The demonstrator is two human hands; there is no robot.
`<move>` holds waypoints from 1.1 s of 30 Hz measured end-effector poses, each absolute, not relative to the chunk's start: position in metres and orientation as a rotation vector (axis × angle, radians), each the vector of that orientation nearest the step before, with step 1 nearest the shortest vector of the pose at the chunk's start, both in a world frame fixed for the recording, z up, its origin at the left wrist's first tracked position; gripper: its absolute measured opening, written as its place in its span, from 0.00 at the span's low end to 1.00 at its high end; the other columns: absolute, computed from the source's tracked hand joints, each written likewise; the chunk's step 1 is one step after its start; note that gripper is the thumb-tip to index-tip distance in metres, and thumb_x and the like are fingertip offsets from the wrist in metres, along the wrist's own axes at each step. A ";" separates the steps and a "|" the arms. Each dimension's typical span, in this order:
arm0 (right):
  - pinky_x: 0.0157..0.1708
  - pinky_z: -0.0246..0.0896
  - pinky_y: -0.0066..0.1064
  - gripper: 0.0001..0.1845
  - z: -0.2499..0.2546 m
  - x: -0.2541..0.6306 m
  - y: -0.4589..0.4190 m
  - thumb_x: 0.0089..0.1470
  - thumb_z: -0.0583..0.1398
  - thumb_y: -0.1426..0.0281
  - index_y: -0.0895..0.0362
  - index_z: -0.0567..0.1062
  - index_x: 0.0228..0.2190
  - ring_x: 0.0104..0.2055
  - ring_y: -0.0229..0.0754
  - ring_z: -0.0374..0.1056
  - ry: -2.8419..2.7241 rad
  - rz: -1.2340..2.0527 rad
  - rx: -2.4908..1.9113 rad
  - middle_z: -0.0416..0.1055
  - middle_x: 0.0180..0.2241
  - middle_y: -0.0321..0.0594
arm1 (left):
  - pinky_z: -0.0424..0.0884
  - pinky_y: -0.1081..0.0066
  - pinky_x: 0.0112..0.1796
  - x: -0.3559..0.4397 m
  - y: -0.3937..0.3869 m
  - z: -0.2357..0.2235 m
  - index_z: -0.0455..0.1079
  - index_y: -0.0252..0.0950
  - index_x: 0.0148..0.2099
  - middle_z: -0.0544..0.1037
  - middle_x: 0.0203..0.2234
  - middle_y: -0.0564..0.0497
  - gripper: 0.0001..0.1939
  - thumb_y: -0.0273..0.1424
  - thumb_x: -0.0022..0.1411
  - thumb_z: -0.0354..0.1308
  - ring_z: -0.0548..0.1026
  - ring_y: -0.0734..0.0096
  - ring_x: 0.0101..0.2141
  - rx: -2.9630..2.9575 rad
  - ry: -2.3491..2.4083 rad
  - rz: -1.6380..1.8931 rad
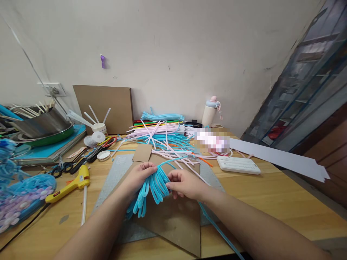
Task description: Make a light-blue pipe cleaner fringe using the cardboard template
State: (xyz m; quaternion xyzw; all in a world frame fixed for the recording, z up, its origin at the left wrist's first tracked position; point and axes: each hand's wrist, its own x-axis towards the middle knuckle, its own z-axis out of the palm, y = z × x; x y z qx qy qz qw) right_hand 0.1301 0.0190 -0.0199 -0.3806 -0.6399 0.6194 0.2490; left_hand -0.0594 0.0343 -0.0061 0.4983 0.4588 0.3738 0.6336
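A bunch of looped blue pipe cleaners is held up between my two hands, over a brown cardboard sheet. My left hand closes on the bunch's upper left side, thumb and fingers pinching its top. On its right edge, my right hand has thumb and fingers pressed together on the pipe cleaners. One blue strand sticks out from the top towards the upper right. Another blue strand trails beneath my right forearm to the table's front edge. The loops hang down on the left.
A yellow glue gun and scissors lie at left, near blue and lilac flower work. Piled pink and blue pipe cleaners lie behind the cardboard. A white power strip and bottle stand right; a metal bowl left.
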 end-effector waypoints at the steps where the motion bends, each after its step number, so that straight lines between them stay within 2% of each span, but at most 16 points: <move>1: 0.14 0.49 0.18 0.10 -0.019 0.131 0.019 0.48 0.57 0.64 0.59 0.66 0.28 0.19 0.30 0.64 -1.741 1.678 -1.036 0.66 0.21 0.32 | 0.61 0.77 0.21 -0.059 0.034 -0.006 0.62 0.33 0.28 0.68 0.17 0.56 0.17 0.40 0.45 0.62 0.66 0.78 0.17 1.140 1.057 0.854; 6: 0.14 0.49 0.19 0.09 -0.012 0.134 0.022 0.48 0.55 0.65 0.60 0.68 0.26 0.18 0.28 0.62 -1.730 1.633 -1.072 0.69 0.23 0.35 | 0.61 0.77 0.21 -0.058 0.032 -0.003 0.61 0.33 0.29 0.69 0.18 0.57 0.17 0.40 0.45 0.62 0.66 0.79 0.18 1.179 1.116 0.900; 12: 0.17 0.53 0.20 0.06 -0.013 0.133 0.020 0.48 0.54 0.69 0.59 0.67 0.24 0.16 0.28 0.61 -1.762 1.659 -1.070 0.68 0.20 0.32 | 0.61 0.77 0.21 -0.057 0.032 -0.003 0.62 0.33 0.28 0.68 0.17 0.57 0.17 0.40 0.45 0.62 0.66 0.79 0.18 1.154 1.091 0.886; 20: 0.19 0.56 0.21 0.05 -0.022 0.130 0.021 0.49 0.54 0.69 0.58 0.67 0.28 0.17 0.29 0.61 -1.828 1.592 -1.034 0.67 0.22 0.32 | 0.61 0.77 0.22 -0.056 0.031 -0.006 0.63 0.33 0.29 0.68 0.19 0.57 0.14 0.38 0.48 0.61 0.66 0.78 0.20 1.251 1.165 0.943; 24: 0.17 0.54 0.22 0.11 -0.022 0.132 0.024 0.51 0.54 0.63 0.58 0.70 0.31 0.16 0.29 0.59 -1.809 1.495 -1.103 0.66 0.20 0.32 | 0.61 0.76 0.24 -0.055 0.032 -0.008 0.65 0.32 0.29 0.68 0.20 0.56 0.15 0.40 0.47 0.60 0.65 0.77 0.21 1.295 1.192 0.940; 29: 0.16 0.52 0.22 0.22 -0.007 0.143 0.030 0.55 0.49 0.55 0.57 0.66 0.45 0.14 0.29 0.57 -1.464 1.123 -1.077 0.67 0.22 0.33 | 0.60 0.76 0.25 -0.056 0.033 -0.012 0.66 0.32 0.28 0.68 0.20 0.55 0.14 0.39 0.47 0.59 0.65 0.75 0.23 1.447 1.275 0.878; 31: 0.14 0.51 0.22 0.23 -0.004 0.147 0.030 0.55 0.48 0.54 0.58 0.68 0.40 0.13 0.29 0.55 -1.502 1.174 -1.104 0.66 0.19 0.32 | 0.61 0.75 0.26 -0.056 0.033 -0.014 0.67 0.32 0.29 0.69 0.21 0.54 0.14 0.39 0.47 0.59 0.66 0.74 0.24 1.473 1.289 0.864; 33: 0.12 0.48 0.22 0.25 -0.004 0.149 0.027 0.53 0.47 0.51 0.59 0.70 0.31 0.11 0.30 0.54 -1.690 1.289 -1.202 0.62 0.14 0.31 | 0.61 0.74 0.26 -0.056 0.034 -0.015 0.67 0.32 0.28 0.69 0.21 0.54 0.14 0.39 0.47 0.58 0.66 0.73 0.24 1.501 1.305 0.876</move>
